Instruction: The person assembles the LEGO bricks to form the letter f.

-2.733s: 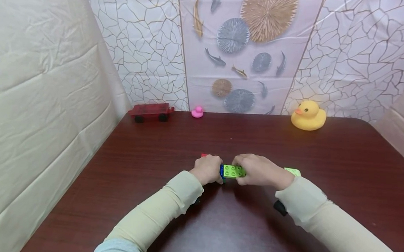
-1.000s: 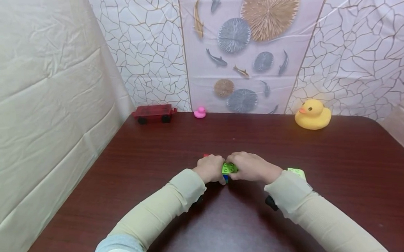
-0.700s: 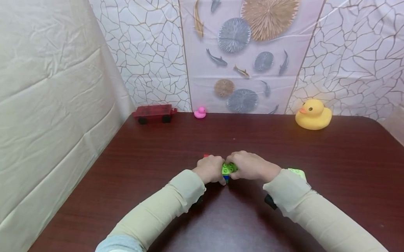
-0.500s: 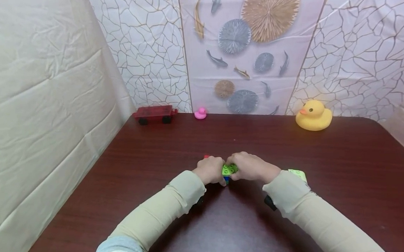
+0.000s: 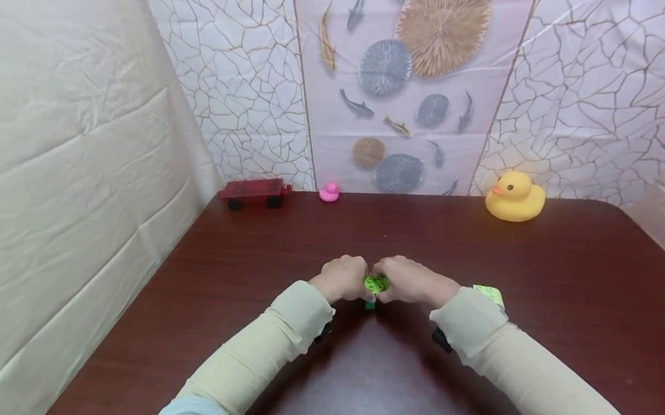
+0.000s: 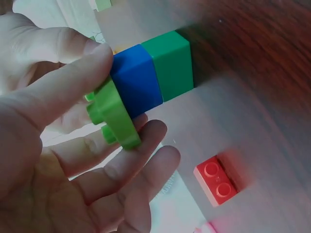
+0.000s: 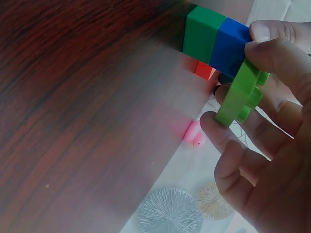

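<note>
Two hands meet near the middle of the dark wood surface [image 5: 210,287], both closed around one small stack of toy bricks. The left hand [image 5: 342,279] has its thumb curled over the top of the stack and its fingers [image 6: 121,170] bent underneath, so the bricks sit pinched between them. The right hand [image 5: 405,279] takes the same stack from the other side, fingertips [image 7: 265,56] over the top and the thumb pressed against the edge of the uppermost piece.

That uppermost piece is a lime green plate [image 6: 114,116], studs pointing toward the palms. Next in the stack comes a blue brick [image 6: 136,80], then a dark green brick [image 6: 172,65] at the far end, whose outer face meets the surface in the wrist views. From the head view only a sliver of lime green [image 5: 375,284] and a bit of the dark green brick below it show between the knuckles.

A red two-stud brick [image 6: 216,179] lies loose on the surface just beyond the left hand. Another lime green piece [image 5: 489,294] rests on the surface just right of the right forearm, partly hidden by the beige sleeve [image 5: 480,332].

Along the far edge, against the patterned backdrop, stand a red toy wagon [image 5: 253,192] at the left, a small pink duck [image 5: 328,192] beside it, and a yellow rubber duck [image 5: 514,198] well off to the right
</note>
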Demonstrator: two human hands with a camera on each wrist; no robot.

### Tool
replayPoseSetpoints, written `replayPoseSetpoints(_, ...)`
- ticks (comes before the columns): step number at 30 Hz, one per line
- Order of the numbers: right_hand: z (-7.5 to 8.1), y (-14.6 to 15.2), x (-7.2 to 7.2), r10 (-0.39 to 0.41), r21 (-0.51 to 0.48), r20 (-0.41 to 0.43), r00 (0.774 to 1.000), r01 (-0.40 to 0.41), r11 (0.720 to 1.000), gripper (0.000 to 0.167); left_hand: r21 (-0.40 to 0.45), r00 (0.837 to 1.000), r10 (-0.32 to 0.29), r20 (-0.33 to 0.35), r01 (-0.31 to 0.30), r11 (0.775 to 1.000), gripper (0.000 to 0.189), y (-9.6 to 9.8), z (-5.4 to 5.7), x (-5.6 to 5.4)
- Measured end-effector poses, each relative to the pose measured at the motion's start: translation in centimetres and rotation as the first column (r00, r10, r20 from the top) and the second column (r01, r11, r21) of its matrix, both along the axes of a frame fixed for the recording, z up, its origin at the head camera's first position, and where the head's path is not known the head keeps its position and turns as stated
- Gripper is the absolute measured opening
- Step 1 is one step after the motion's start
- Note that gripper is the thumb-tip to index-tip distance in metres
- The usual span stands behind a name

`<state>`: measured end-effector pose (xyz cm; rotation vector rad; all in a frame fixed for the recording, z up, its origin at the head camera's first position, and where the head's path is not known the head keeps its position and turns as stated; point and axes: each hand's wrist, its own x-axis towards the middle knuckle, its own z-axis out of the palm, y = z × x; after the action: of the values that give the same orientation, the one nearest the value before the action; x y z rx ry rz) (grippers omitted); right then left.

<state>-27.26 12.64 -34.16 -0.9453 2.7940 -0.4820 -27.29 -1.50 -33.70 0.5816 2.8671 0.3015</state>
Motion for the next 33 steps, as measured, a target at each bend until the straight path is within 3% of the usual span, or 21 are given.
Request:
replayPoseSetpoints(11, -0.6, 0.7, 0.2, -0.018, -0.09, 0.035, 0.999, 0.021, 0.996, 0.022, -0.012, 1.0, 0.022, -0.008, -0.022, 1.0, 0.026, 0.4, 0.1, 0.3)
replayPoseSetpoints(15, -0.7, 0.7, 0.4, -0.042, -0.098, 0.037, 0.998, 0.045, 0.994, 0.028, -0.037, 1.0, 0.014, -0.006, -0.014, 0.999, 0.026, 0.5, 0.2, 0.3)
replayPoseSetpoints(25, -0.3, 1.0, 0.7, -0.007, -0.078, 0.027, 1.0, 0.009, 0.997, 0.031, -0.098, 1.0, 0.007, -0.008, -0.008, 0.995, 0.027, 0.6, 0.6, 0.4)
replayPoseSetpoints(33, -1.1, 2.8, 0.4, -0.145, -0.184, 0.163, 0.976, 0.175, 0.967, 0.044, -0.118, 1.0, 0.016, 0.01, -0.015, 0.993, 0.026, -0.5, 0.6, 0.5)
